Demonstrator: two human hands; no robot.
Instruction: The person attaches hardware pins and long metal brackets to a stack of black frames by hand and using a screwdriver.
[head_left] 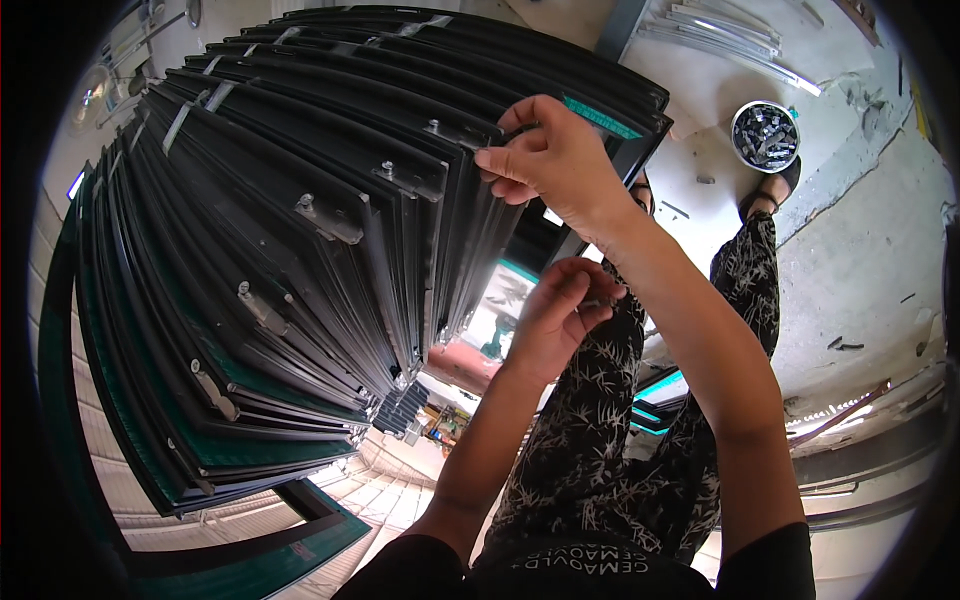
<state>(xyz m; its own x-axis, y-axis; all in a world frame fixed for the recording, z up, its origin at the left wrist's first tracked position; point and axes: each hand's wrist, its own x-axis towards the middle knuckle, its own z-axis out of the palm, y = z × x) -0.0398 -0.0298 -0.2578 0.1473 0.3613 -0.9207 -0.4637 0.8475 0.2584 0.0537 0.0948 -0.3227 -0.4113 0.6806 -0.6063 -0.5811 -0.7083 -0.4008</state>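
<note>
A row of black metal frames [300,120] stands stacked on edge at the left, several with a small fitting [318,215] at the corner. My right hand [553,165] reaches to the corner of one of the frames on the far side. Its thumb and fingers are bent together at the edge, and what lies between them is hidden. Nearer to me, my left hand [562,312] is held up in front of my leg with curled fingers. A small dark piece [597,302] shows at its fingertips; its kind is too small to tell.
A round metal bowl [766,136] full of small black pieces stands on the floor at the far right, beside my foot. Long pale strips [715,38] lie behind it. Loose dark bits [845,344] are scattered on the concrete floor [870,240]. A green-edged frame [230,550] stands at the near left.
</note>
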